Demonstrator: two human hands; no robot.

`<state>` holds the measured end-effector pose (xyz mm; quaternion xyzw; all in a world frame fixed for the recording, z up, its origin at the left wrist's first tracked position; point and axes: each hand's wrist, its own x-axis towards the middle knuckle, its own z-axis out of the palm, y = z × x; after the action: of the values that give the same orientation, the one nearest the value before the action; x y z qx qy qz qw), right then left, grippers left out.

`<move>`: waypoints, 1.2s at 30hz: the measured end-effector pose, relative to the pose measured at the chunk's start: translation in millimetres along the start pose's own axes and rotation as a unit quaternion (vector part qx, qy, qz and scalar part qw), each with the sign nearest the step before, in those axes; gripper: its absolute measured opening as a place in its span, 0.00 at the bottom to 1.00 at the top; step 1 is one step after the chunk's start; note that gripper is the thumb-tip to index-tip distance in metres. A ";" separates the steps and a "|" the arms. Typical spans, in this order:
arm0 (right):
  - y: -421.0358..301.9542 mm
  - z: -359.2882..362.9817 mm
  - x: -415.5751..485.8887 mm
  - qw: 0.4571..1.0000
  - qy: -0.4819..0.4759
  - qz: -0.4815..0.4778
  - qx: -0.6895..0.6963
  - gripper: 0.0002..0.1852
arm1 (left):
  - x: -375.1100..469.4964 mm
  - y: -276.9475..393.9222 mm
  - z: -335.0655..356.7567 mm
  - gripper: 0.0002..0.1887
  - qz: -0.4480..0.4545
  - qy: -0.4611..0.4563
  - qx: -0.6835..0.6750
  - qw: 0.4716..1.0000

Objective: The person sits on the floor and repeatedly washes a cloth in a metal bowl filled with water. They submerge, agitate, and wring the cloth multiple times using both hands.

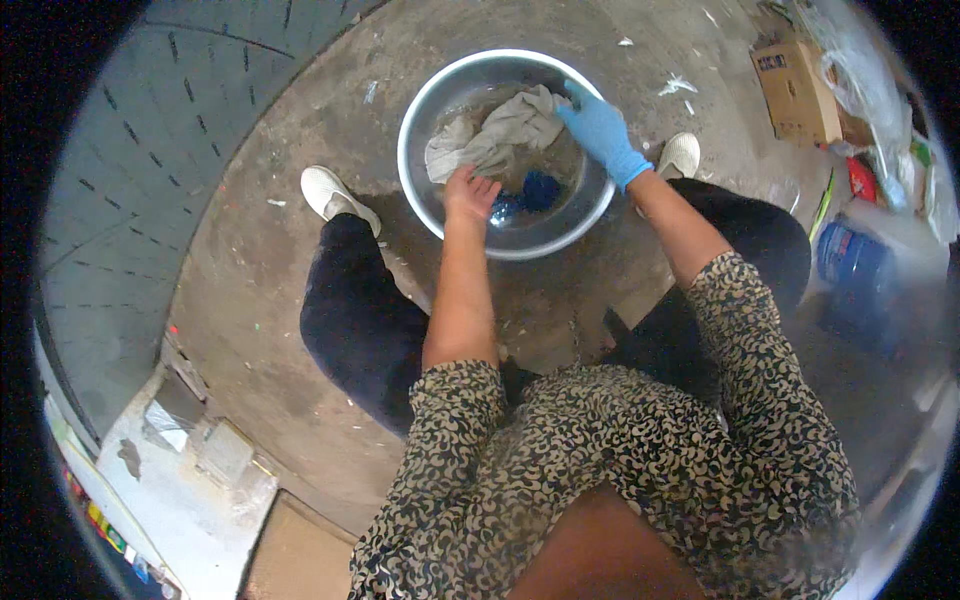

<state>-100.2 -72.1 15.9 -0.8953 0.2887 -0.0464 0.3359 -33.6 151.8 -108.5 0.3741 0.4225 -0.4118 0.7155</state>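
Note:
A round metal basin [409, 161] stands on the floor between my feet, with murky water in it. A wet beige cloth [517, 127] lies bunched across its far half. My bare left hand [471, 193] is at the cloth's near left end, palm partly up and fingers curled; whether it grips the cloth is not plain. My right hand [600, 131], in a light blue glove, is at the cloth's right end by the basin's right rim; its hold is unclear. A dark blue item [540, 190] sits in the water right of my left hand.
A cardboard box [799, 94] and clear plastic bags [862, 75] are at the upper right. Below them is a large blue plastic water bottle [855, 259]. White scraps [677, 85] lie on the concrete floor. A whitish slab [187, 495] is at the lower left.

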 end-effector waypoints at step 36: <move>-67.8 17.5 -63.2 0.907 -0.128 0.189 0.353 0.17 | -34.3 -12.4 24.0 0.34 -0.054 -0.108 -0.267 0.956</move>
<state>-114.9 13.7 52.0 -0.6452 0.3719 0.0343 0.6665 -48.2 135.2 -70.8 0.0994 0.4573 -0.3600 0.8071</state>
